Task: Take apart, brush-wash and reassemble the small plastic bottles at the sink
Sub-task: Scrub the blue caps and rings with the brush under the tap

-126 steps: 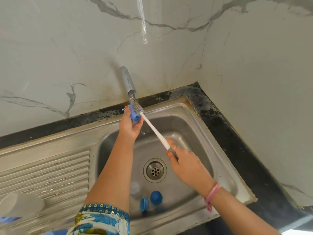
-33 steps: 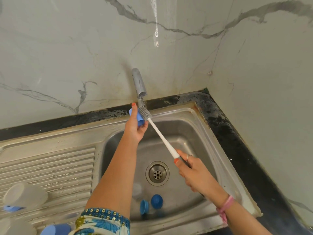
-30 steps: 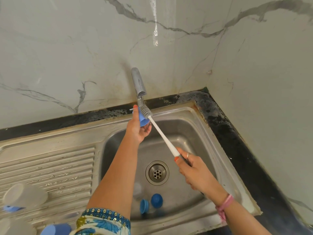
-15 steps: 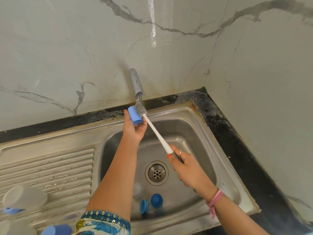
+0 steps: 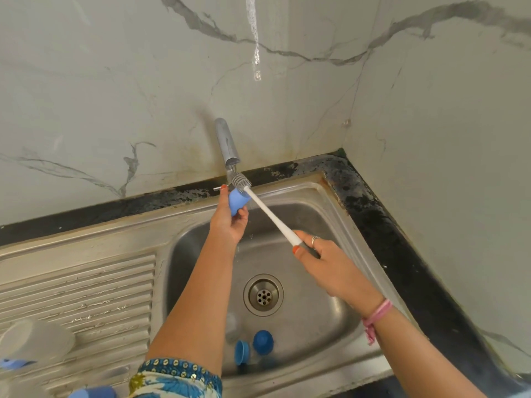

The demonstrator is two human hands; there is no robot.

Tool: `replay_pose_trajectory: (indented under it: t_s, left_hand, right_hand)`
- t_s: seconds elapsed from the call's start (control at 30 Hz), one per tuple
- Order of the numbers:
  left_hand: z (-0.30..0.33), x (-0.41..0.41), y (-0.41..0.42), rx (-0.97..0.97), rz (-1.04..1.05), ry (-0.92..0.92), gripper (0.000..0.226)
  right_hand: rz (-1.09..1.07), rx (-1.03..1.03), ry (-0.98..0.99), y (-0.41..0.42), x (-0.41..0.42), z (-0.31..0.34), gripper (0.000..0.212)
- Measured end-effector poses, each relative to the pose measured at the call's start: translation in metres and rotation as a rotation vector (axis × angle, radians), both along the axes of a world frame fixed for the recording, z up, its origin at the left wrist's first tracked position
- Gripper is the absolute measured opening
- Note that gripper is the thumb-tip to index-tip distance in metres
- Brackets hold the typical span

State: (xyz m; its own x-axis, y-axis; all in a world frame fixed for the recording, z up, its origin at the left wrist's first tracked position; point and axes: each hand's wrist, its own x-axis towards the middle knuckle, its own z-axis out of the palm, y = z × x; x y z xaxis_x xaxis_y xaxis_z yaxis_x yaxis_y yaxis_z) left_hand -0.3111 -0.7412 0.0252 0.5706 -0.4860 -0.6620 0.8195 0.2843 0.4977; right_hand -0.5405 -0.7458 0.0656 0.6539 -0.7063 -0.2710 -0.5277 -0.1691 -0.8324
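We see our left hand [image 5: 228, 222] gripping a blue cap [image 5: 238, 200] under the tap [image 5: 227, 145], our right hand [image 5: 324, 262] clasping the brush [image 5: 270, 215] handle, bristles just beside the cap's rim, two caps [image 5: 255, 347] in the sink [image 5: 330, 202], a bottle [image 5: 34, 338] on the drainer [image 5: 80, 294].

Home kitchen, steel sink [image 5: 339, 202], wall tap [image 5: 226, 145], marble-look walls [image 5: 115, 81]

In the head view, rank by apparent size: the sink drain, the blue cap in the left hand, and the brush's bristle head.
1. Sink drain, largest.
2. Blue cap held by the left hand.
3. Bristle head, smallest, though close to the cap.
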Motion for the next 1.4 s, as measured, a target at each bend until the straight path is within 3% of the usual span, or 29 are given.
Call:
replay_pose_trajectory:
  t_s: [0.2, 0.47, 0.57, 0.67, 0.73, 0.83, 0.97, 1.1, 1.23, 1.3, 1.37, 1.4]
  left_hand:
    - [0.003, 0.016, 0.0, -0.032, 0.19, 0.106, 0.059]
    - [0.009, 0.004, -0.005, 0.015, 0.105, -0.016, 0.038]
    - [0.009, 0.005, -0.005, 0.045, 0.063, -0.12, 0.036]
    - [0.004, 0.0, -0.005, 0.122, -0.11, -0.371, 0.042]
    - [-0.003, 0.0, -0.004, 0.211, -0.23, -0.577, 0.054]
    - [-0.012, 0.006, 0.002, 0.353, -0.313, -0.861, 0.052]
    - [-0.015, 0.017, 0.012, 0.379, -0.357, -1.121, 0.051]
    - [-0.014, 0.032, 0.021, 0.429, -0.565, -1.466, 0.048]
    - [-0.001, 0.039, 0.021, 0.421, -0.745, -1.666, 0.044]
    - [-0.002, 0.043, 0.02, 0.467, -0.836, -1.757, 0.044]
    - [-0.003, 0.049, 0.02, 0.494, -0.819, -1.726, 0.046]
    - [-0.004, 0.052, 0.019, 0.505, -0.78, -1.706, 0.047]
  right_hand:
    - [0.079, 0.039, -0.029, 0.011, -0.001, -0.001, 0.041]
    - [-0.008, 0.134, -0.039, 0.003, 0.001, -0.011, 0.042]
    - [-0.028, 0.192, -0.065, 0.004, -0.007, -0.016, 0.033]
    - [-0.093, 0.208, -0.091, -0.008, -0.016, -0.016, 0.026]
    - [-0.05, 0.105, -0.074, -0.02, -0.022, -0.013, 0.029]
    - [0.098, -0.1, -0.008, -0.038, -0.033, -0.001, 0.035]
    - [0.231, -0.315, 0.156, -0.053, -0.043, 0.012, 0.037]
    - [0.274, -0.545, 0.297, -0.063, -0.034, 0.019, 0.039]
    - [0.269, -0.959, 0.409, -0.072, -0.015, 0.013, 0.044]
    - [0.269, -1.248, 0.359, -0.075, -0.008, 0.0, 0.055]
    - [0.226, -1.356, 0.226, -0.078, -0.004, -0.013, 0.057]
    - [0.24, -1.284, 0.222, -0.078, -0.002, -0.018, 0.055]
